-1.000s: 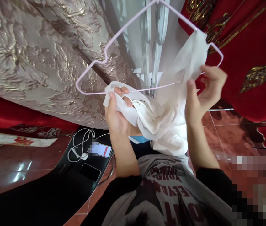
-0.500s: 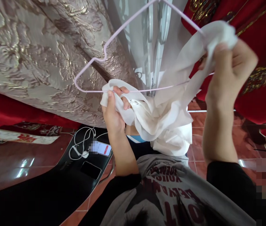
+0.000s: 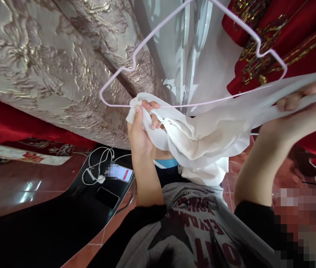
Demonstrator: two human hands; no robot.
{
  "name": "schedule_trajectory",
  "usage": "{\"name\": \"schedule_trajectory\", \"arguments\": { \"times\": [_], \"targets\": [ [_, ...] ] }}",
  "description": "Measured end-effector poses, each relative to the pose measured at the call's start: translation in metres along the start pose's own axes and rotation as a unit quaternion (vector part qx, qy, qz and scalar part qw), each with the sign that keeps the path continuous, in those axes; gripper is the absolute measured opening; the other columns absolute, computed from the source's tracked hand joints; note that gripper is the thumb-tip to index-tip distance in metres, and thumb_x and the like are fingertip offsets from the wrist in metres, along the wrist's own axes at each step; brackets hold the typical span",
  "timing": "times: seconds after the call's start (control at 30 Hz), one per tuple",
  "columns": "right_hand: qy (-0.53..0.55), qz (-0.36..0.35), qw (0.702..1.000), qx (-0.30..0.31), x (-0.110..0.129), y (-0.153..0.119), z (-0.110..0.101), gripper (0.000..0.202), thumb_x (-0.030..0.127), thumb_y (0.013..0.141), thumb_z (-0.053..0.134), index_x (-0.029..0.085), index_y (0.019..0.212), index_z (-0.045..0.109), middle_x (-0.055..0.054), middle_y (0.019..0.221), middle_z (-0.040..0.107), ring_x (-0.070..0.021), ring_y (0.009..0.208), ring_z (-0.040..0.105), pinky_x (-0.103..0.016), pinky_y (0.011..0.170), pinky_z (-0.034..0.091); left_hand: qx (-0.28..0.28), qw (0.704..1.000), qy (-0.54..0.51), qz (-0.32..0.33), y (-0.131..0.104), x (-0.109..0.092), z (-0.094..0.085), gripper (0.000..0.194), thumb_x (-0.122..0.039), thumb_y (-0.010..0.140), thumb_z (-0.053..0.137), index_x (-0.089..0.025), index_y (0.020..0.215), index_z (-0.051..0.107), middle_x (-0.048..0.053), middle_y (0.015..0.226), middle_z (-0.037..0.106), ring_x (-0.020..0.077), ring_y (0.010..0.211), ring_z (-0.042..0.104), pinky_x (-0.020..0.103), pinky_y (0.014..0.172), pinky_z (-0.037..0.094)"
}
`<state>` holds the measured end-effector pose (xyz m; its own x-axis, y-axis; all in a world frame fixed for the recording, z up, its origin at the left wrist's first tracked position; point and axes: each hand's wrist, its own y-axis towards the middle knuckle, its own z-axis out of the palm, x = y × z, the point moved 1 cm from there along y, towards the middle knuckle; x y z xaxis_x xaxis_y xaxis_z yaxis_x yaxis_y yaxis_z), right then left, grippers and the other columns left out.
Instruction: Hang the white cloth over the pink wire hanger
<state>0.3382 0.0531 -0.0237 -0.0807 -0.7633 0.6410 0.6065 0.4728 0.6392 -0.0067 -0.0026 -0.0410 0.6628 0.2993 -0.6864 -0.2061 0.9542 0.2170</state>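
A sheer white cloth [image 3: 211, 130], possibly a garment, stretches between my hands, and its lower folds rest on my lap. My left hand [image 3: 142, 128] pinches one end of it together with the bottom bar of a pale pink hanger [image 3: 160, 26]. Far to the right, my right hand [image 3: 300, 100] grips the other end, its curled fingers partly covered by the fabric. The hanger's right corner is free of the cloth in front, with the bar running just above and behind the fabric. The hanger's hook lies outside the view.
Shiny embossed curtain fabric [image 3: 63, 67] hangs at the left, red cloth with gold trim [image 3: 258, 56] at the right. A black bench [image 3: 49, 219] holds a lit phone [image 3: 123, 173], a dark phone [image 3: 107, 198] and white earphones [image 3: 100, 179]. Red floor tiles [image 3: 93, 238] lie below.
My right hand has moved right and down, drawing the cloth off the hanger's right side and pulling it straighter. My left hand keeps its hold; the hanger appears slightly farther right.
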Motion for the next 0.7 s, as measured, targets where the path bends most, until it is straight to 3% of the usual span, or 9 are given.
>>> {"name": "schedule_trajectory", "arguments": {
  "times": [0.03,0.07,0.13,0.2,0.3,0.4,0.53,0.63,0.7],
  "targets": [
    [-0.005,-0.036,0.998,-0.044,0.01,-0.021,0.018,0.035,0.045,0.106,0.044,0.021,0.092,0.065,0.0,0.076,0.047,-0.0007,0.047,0.026,-0.018,0.043,0.014,-0.002,1.0,0.0,-0.007,0.0,0.003,0.001,0.028,-0.031,0.107,0.055,-0.017,0.086,0.067,0.006,0.093,0.07,0.006,0.044,0.033,0.023,0.045,0.038],
    [-0.036,-0.05,0.998,-0.034,0.019,-0.041,0.037,0.029,0.045,0.105,0.051,0.021,0.093,0.063,0.0,0.078,0.052,-0.0014,0.049,0.031,-0.019,0.045,0.02,-0.005,1.0,0.002,-0.014,0.0,0.006,0.003,0.029,-0.029,0.108,0.052,-0.017,0.086,0.066,0.006,0.093,0.071,0.0056,0.044,0.033,0.023,0.045,0.038],
    [-0.109,-0.069,0.989,0.068,0.031,-0.072,0.071,0.031,0.048,0.105,0.054,0.019,0.097,0.063,-0.003,0.085,0.06,-0.0059,0.064,0.051,-0.023,0.06,0.042,-0.012,1.0,0.006,-0.023,-0.001,0.01,0.005,0.03,-0.028,0.109,0.049,-0.018,0.085,0.065,0.005,0.094,0.071,0.0051,0.043,0.034,0.021,0.044,0.038],
    [-0.2,-0.064,0.957,0.2,0.033,-0.09,0.09,0.038,0.05,0.106,0.051,0.018,0.087,0.059,-0.002,0.077,0.055,-0.0086,0.071,0.053,-0.028,0.072,0.048,-0.016,0.999,0.016,-0.025,-0.003,0.011,0.005,0.027,-0.032,0.106,0.055,-0.018,0.086,0.066,0.005,0.096,0.073,0.0053,0.043,0.035,0.021,0.044,0.038],
    [-0.272,-0.04,0.915,0.295,0.02,-0.098,0.091,0.045,0.054,0.106,0.047,0.019,0.077,0.046,0.002,0.067,0.039,-0.0072,0.062,0.036,-0.027,0.065,0.04,-0.028,0.997,0.073,-0.023,-0.004,0.008,-0.002,0.023,-0.04,0.099,0.068,-0.02,0.089,0.07,0.007,0.1,0.076,0.0077,0.046,0.037,0.024,0.045,0.041],
    [-0.281,-0.05,0.912,0.293,0.008,-0.096,0.08,0.046,0.057,0.106,0.046,0.021,0.078,0.038,0.003,0.068,0.035,-0.0075,0.061,0.029,-0.027,0.061,0.035,-0.064,0.988,0.142,-0.007,0.004,-0.006,-0.018,0.021,-0.038,0.093,0.069,-0.019,0.089,0.076,0.008,0.096,0.078,0.0097,0.047,0.033,0.027,0.047,0.041],
    [-0.278,-0.036,0.908,0.313,0.006,-0.089,0.071,0.042,0.055,0.106,0.047,0.021,0.081,0.04,0.001,0.073,0.035,-0.0099,0.067,0.033,-0.029,0.069,0.04,-0.132,0.976,0.17,0.023,0.027,-0.043,-0.032,0.03,-0.036,0.089,0.056,-0.016,0.089,0.078,0.01,0.1,0.079,0.0111,0.05,0.03,0.028,0.045,0.037],
    [-0.267,-0.026,0.909,0.319,0.009,-0.088,0.069,0.04,0.052,0.106,0.049,0.021,0.082,0.042,0.002,0.073,0.034,-0.0104,0.068,0.033,-0.031,0.073,0.042,-0.115,0.965,0.228,0.055,0.039,-0.074,-0.014,0.05,-0.048,0.095,0.042,-0.011,0.091,0.075,0.011,0.089,0.076,0.0122,0.05,0.037,0.029,0.048,0.042],
    [-0.259,-0.023,0.911,0.322,0.012,-0.092,0.07,0.04,0.051,0.106,0.049,0.021,0.081,0.042,0.002,0.073,0.033,-0.01,0.067,0.032,-0.03,0.072,0.042,-0.083,0.957,0.267,0.078,0.042,-0.088,0.007,0.034,-0.036,0.097,0.043,-0.015,0.083,0.065,0.005,0.073,0.064,0.0137,0.052,0.047,0.03,0.052,0.046]
  ]
}}
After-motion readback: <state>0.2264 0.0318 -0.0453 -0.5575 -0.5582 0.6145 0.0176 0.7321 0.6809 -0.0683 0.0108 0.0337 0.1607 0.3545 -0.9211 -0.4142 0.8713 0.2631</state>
